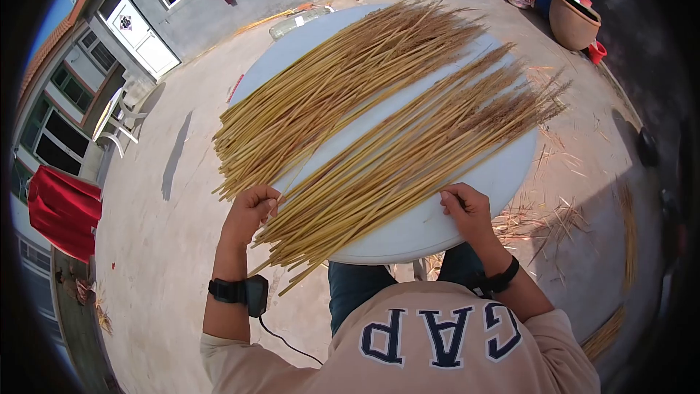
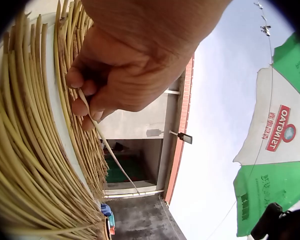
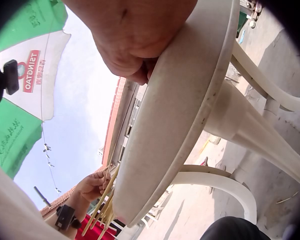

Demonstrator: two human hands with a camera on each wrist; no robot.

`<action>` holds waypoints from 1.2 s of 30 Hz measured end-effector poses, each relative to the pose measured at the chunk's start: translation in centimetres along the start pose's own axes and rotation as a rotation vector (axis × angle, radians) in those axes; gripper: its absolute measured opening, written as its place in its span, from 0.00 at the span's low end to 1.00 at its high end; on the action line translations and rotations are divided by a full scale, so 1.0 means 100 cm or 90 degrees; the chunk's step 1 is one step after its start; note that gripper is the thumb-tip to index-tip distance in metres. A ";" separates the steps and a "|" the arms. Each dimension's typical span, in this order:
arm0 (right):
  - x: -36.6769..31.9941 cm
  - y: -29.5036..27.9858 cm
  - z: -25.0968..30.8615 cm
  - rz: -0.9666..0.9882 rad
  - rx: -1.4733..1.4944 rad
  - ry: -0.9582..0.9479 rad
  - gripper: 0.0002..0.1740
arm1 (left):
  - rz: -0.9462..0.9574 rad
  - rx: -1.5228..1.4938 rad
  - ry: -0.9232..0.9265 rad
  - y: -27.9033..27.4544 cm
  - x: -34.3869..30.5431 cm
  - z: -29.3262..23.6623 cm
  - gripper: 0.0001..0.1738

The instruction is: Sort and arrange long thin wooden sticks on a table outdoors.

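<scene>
Two spread bundles of dry reed stalks with brown feathery heads lie on a round white table. The far bundle is the thicker one; the cut ends of the near bundle stick out past the table's edge. Beside those ends, my left hand pinches a thin pale stalk between thumb and fingers. My right hand is over the near right part of the table, its fingers loosely curled, with nothing visible in them. In the right wrist view, the tabletop partly hides its fingertips.
Broken stalk bits litter the ground to the right. A white plastic chair and a hanging red cloth are at left. A big clay pot stands at the far right. A green and white umbrella is overhead.
</scene>
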State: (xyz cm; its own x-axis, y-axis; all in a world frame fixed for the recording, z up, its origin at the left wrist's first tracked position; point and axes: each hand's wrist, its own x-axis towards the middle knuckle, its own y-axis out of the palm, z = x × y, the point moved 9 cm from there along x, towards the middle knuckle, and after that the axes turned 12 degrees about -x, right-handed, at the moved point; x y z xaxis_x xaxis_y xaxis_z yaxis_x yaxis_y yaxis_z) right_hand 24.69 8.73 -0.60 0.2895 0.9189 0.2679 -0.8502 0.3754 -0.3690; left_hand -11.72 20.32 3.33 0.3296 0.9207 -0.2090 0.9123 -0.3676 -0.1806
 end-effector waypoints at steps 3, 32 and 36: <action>0.000 0.003 0.001 0.007 -0.004 -0.003 0.05 | 0.007 0.039 0.048 0.009 -0.003 -0.002 0.05; -0.001 0.004 -0.003 0.006 -0.018 0.044 0.07 | -0.228 0.362 0.114 -0.088 0.053 0.021 0.08; 0.000 0.003 -0.004 0.006 -0.017 0.040 0.06 | -0.211 0.274 0.101 -0.090 0.045 0.022 0.05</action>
State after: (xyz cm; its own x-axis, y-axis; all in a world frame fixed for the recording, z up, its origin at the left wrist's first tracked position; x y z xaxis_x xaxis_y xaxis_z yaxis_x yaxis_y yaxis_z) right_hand 24.55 8.87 -1.05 0.3095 0.9278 0.2083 -0.8410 0.3693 -0.3955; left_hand -18.95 27.45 1.93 0.1045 0.9923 0.0665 0.8027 -0.0447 -0.5946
